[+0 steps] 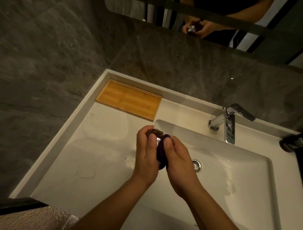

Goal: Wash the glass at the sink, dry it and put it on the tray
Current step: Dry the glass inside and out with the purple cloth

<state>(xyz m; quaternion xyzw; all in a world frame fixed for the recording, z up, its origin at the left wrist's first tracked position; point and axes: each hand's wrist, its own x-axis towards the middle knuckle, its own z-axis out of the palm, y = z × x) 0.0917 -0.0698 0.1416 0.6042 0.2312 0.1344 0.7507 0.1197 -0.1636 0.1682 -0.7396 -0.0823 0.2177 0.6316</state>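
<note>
A: Where the basin's (248,170) left edge lies, we see both hands clasping the glass (156,133).
B: Left hand (146,156) grips glass; right hand (177,160) presses a cloth (160,153); tray (129,99) apart.

A bathroom: a white rectangular ceramic sink (231,169) sunk into a white counter (87,155), a chrome lever tap (230,122) at its back edge, grey stone-look wall tiles (46,51), a wall mirror (219,19) above.

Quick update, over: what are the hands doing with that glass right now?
Left hand holds glass; right hand presses dark cloth on it. Over sink, tap off. Tray bare, path clear.
</note>
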